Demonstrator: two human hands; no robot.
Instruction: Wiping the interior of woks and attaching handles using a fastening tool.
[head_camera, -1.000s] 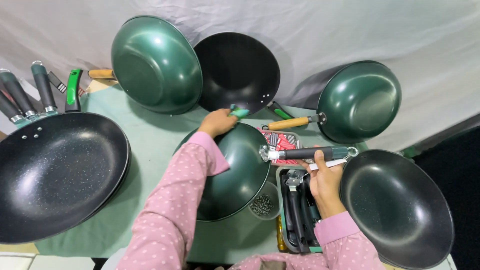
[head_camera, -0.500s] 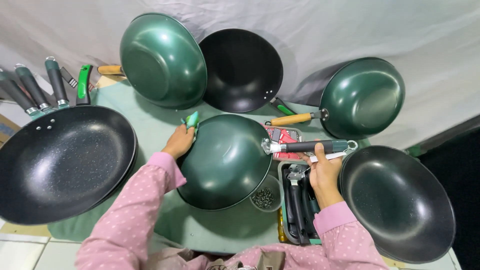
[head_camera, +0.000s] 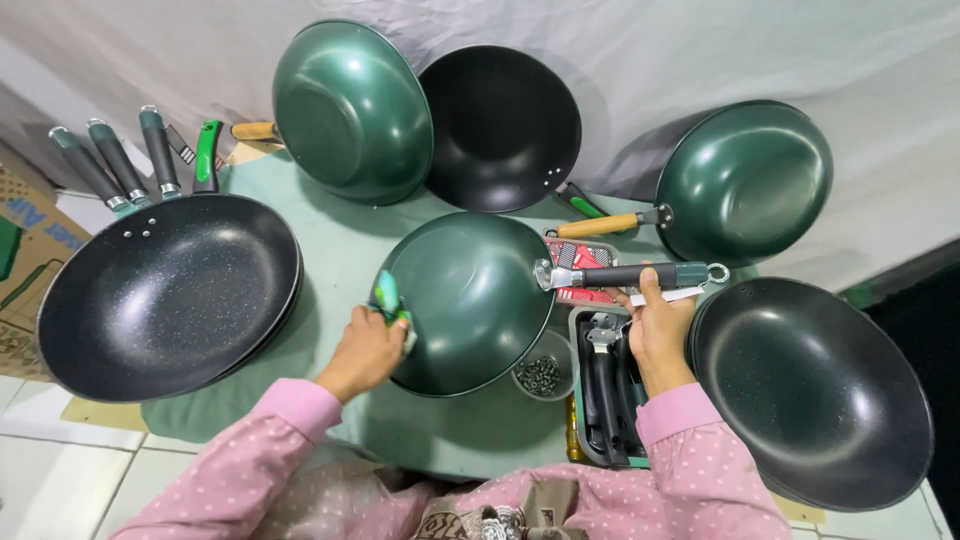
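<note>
Looking down from the head camera, I see the left hand (head_camera: 366, 352) closed around a small green sponge (head_camera: 388, 298), pressing it against the nine o'clock edge of an upturned green wok (head_camera: 465, 300) that sits at the centre of the pale green table mat (head_camera: 340, 240). The right hand (head_camera: 658, 335) is clamped from below on the wok's dark handle (head_camera: 625, 275), which runs out toward three o'clock and ends in a metal ring; the thumb lies over the grip. Just below the wok, at about five o'clock, stands a small cup of screws (head_camera: 541, 372), and beside it, under the right wrist, a tray of loose black handles (head_camera: 605, 395). At nine o'clock from the wok lies a large black speckled pan (head_camera: 165, 295), with spare grey handles (head_camera: 120, 160) fanned out above it. At eleven o'clock a second green wok (head_camera: 350, 110) leans against the grey backdrop, touching a black wok (head_camera: 500, 125) at twelve. At two o'clock a green wok with a wooden handle (head_camera: 745, 180) rests tilted, and at four o'clock a wide black pan (head_camera: 810, 385) sits beside my right forearm. Both sleeves are pink with white dots.
</note>
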